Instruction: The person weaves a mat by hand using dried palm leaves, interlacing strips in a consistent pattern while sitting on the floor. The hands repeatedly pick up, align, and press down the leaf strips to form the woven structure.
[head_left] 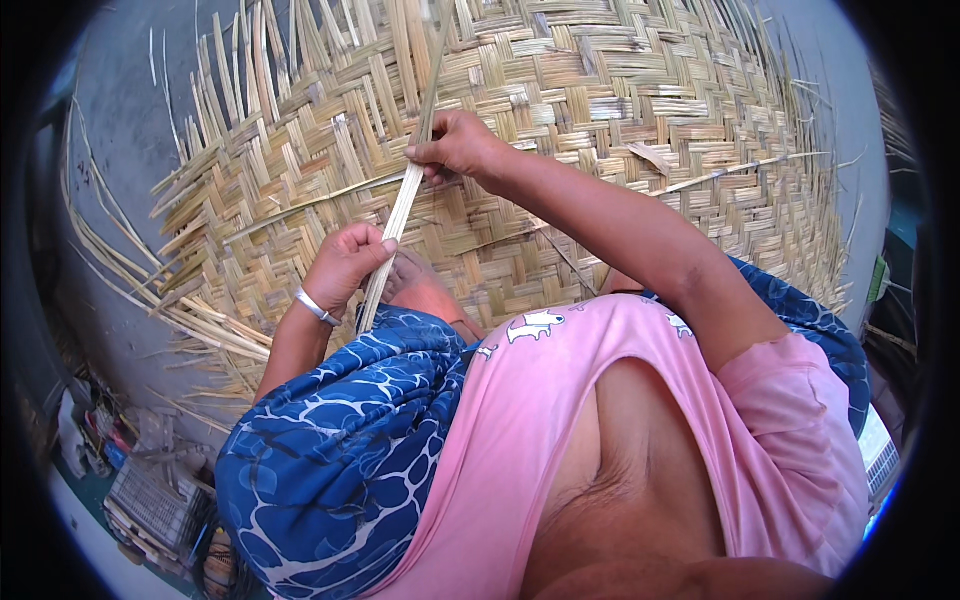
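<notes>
A thin bundle of pale, flat plant strips (pixel 404 203) runs at a slant from my lap up toward the top edge. My left hand (pixel 348 264), with a silvery bangle on its wrist, pinches the bundle low down, thumb on top. Higher up, my right hand (pixel 458 146) grips the same bundle between thumb and fingers. Beneath both hands spreads a large woven mat (pixel 560 200) in a zigzag weave. Its unwoven strip ends (pixel 235 75) stick out at the upper left. My bare foot (pixel 425 290) rests on the mat beside my left hand.
Long loose strips (pixel 110 215) lie on the grey floor (pixel 130 330) at the left. One single strip (pixel 740 172) lies across the mat on the right. Wire racks or crates (pixel 155 500) and mixed clutter stand at the lower left. Blue patterned cloth (pixel 340 440) covers my legs.
</notes>
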